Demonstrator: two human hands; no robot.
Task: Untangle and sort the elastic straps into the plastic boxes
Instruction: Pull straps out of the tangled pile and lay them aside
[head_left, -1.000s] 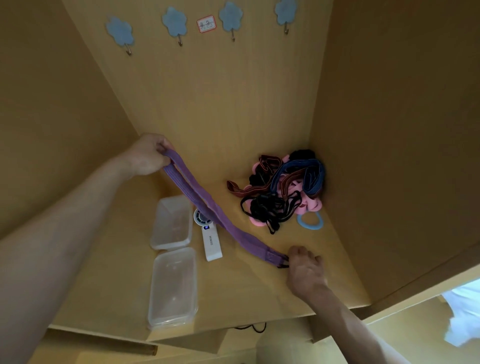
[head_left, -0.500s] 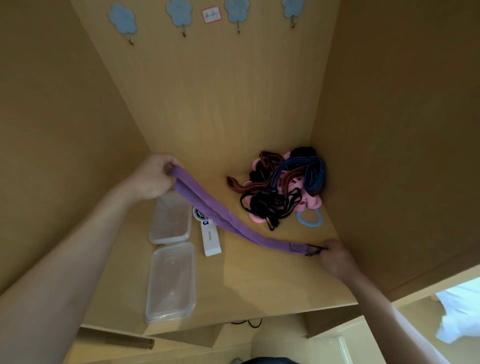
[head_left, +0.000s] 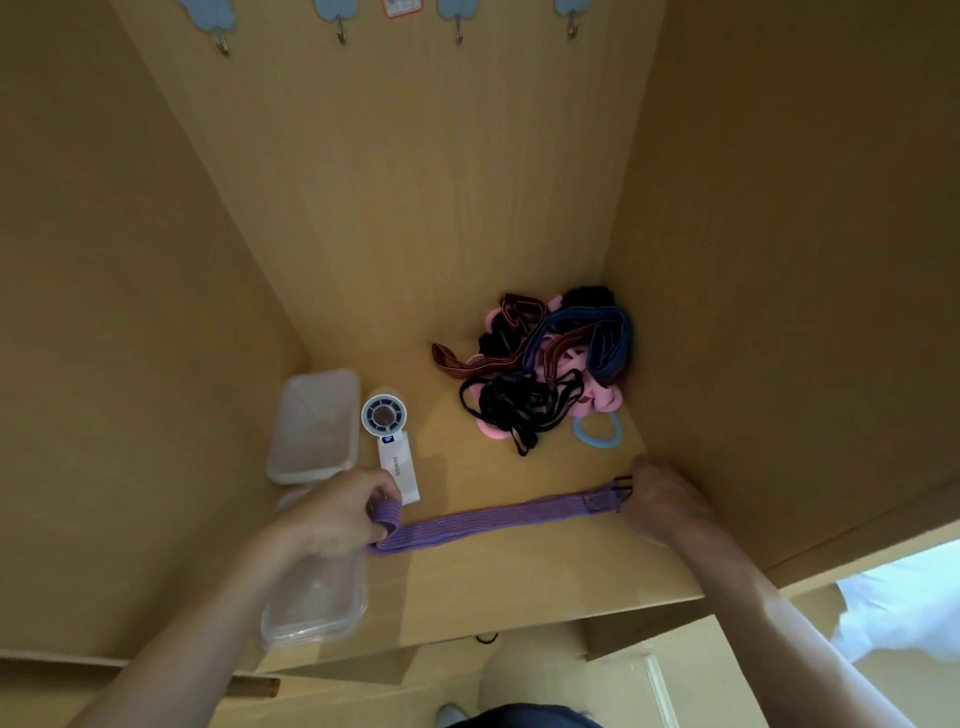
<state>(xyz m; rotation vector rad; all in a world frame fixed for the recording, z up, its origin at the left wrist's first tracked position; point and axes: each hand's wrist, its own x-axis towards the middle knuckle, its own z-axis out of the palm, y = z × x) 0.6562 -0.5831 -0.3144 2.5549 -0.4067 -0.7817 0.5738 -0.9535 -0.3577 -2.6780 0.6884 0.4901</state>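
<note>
The left hand has its fingers curled round the folded end of a purple ribbed elastic strap, thumb on top. It now sits low, right over the nearer clear plastic box, where a moment ago it was lifted high against the left wall with the strap slanting down from it. From this hand the strap runs flat and straight to the right hand, which pinches the end with the black buckle close to the right wall.

The strap looks fully free of knots, so it is probably ready to be folded or dropped into the box under the left hand. Just beyond that hand lie a white handheld fan and the farther clear plastic box. Beyond the right hand, in the back corner, the tangled heap of black, brown, navy and pink straps is still unsorted.
</note>
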